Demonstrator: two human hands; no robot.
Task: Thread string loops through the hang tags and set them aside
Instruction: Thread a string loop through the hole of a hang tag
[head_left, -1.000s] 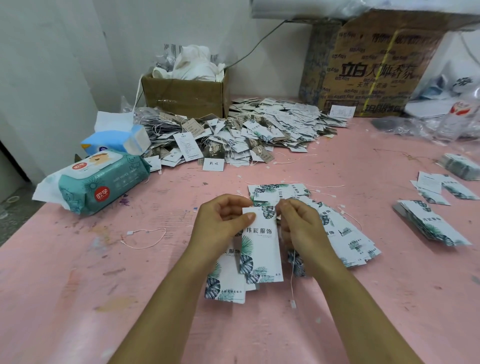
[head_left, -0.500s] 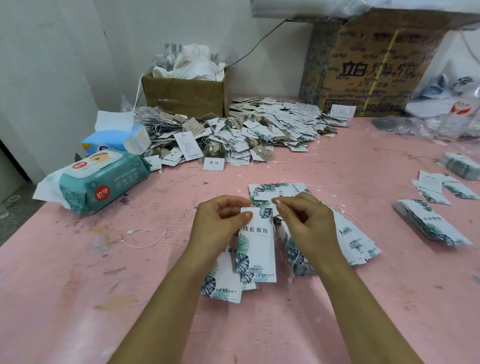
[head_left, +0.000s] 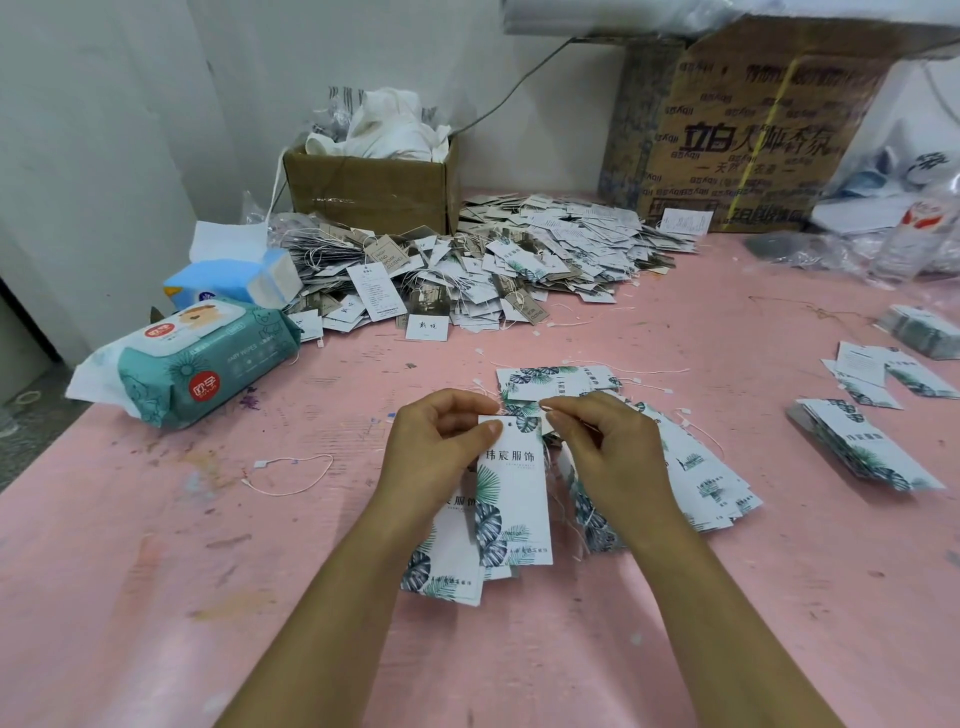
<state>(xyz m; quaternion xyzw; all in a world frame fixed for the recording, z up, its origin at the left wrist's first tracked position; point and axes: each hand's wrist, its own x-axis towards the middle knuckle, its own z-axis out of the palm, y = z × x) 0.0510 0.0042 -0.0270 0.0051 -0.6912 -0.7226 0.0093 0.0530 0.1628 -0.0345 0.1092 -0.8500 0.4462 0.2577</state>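
Observation:
My left hand (head_left: 436, 457) pinches the top of a white hang tag (head_left: 514, 499) printed with green leaves, with further tags fanned out beneath it. My right hand (head_left: 608, 457) pinches a thin white string (head_left: 582, 519) beside the tag's top edge; the string trails down under my palm. Beneath and right of my hands lies a spread of leaf-print tags (head_left: 696, 467) on the pink table (head_left: 208, 597). A spare string loop (head_left: 291, 473) lies on the table to the left.
A big heap of mixed tags (head_left: 493, 270) fills the back, before a small cardboard box (head_left: 369, 192) and a large printed carton (head_left: 753, 130). Wet wipes (head_left: 197, 364) and a tissue pack (head_left: 234, 280) sit left. Stacks of leaf tags (head_left: 862, 447) lie right.
My right hand has risen from beside the tag to its top edge, drawing the string up with it. The hanging string end no longer dangles below. My left hand has kept its hold.

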